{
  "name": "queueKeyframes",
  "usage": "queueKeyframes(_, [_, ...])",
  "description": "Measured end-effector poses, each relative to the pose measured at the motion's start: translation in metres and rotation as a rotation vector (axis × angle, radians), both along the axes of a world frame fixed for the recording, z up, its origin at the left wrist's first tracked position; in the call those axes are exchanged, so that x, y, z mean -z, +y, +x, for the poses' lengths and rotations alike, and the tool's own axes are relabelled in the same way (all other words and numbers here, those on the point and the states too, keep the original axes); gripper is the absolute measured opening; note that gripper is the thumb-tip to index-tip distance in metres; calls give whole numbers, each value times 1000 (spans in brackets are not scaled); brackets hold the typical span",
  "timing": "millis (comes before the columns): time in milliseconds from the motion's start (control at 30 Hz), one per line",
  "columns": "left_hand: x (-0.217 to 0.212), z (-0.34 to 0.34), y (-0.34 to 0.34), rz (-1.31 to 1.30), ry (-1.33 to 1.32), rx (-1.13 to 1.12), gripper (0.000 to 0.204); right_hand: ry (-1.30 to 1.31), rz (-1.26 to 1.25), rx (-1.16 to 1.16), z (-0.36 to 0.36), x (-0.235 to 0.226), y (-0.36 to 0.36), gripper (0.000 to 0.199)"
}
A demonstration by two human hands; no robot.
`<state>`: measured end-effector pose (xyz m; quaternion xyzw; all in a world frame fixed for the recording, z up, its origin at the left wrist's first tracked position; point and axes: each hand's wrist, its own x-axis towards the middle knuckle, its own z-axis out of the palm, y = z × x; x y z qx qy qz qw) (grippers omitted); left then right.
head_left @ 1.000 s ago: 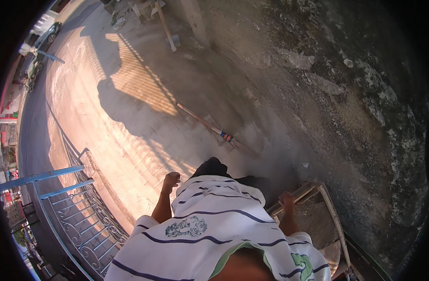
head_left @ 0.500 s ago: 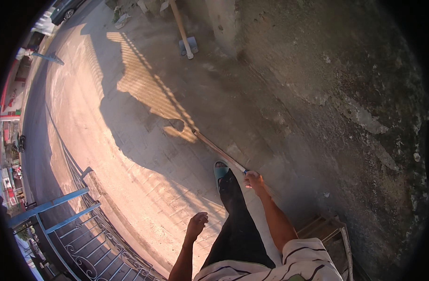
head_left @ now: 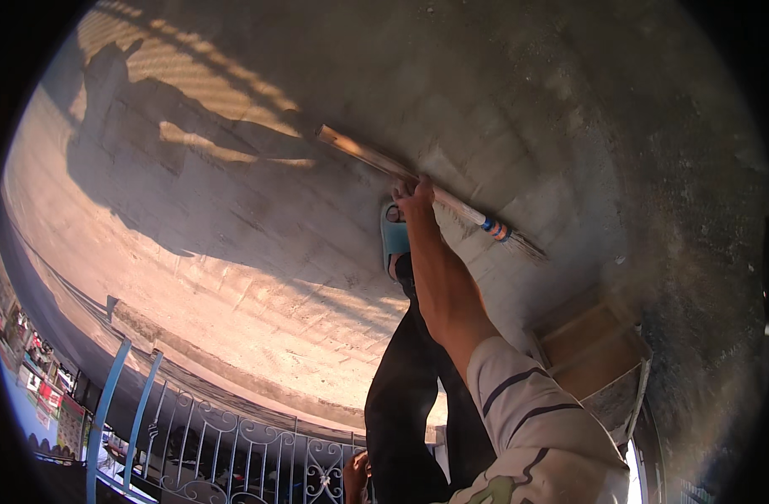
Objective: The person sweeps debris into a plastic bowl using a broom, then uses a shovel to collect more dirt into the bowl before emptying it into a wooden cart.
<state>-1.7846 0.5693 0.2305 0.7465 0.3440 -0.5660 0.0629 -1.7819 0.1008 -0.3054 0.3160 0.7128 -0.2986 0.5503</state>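
Observation:
My right hand [head_left: 416, 195] is closed around the wooden handle of a stick broom [head_left: 460, 210], about halfway along it. The handle slants from upper left to lower right over the ground, beyond my foot. Blue and orange bands circle its lower right end, where a short, thin tuft of bristles points toward the wall. Below my hand is my foot in a teal slide sandal [head_left: 392, 233]. My left hand [head_left: 356, 476] shows only in part at the bottom edge, beside my black trousers [head_left: 393, 395]; its fingers are too hidden to read.
A rough, stained wall [head_left: 687, 168] rises on the right. An open wooden box [head_left: 599, 357] stands against it near my right side. A blue-grey metal railing [head_left: 233, 441] with scrollwork runs along the lower left, behind a low concrete kerb [head_left: 233, 365]. Long shadows cross the paved ground.
My view has turned. My right arm now reaches farther forward, with the hand mid-handle and the broom's banded end visible beyond it. My left hand has dropped back. The shovel has left view.

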Motion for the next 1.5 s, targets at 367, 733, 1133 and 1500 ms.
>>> queueKeyframes(367, [-111,96,-63,4,-31,37,35,69,-599,-12,300,-205,-27,46])
queueKeyframes(733, [-120,303,-55,-429,-81,1055,28,-179,-504,-126,412,-465,-111,34])
queueKeyframes(1133, [-19,752,-374,-565,-228,665,37,-12,-695,-175,491,-375,-238,17])
queueKeyframes(1500, [-45,792,-993,-1615,-861,2092,42,14,-466,-95,578,-456,-218,16])
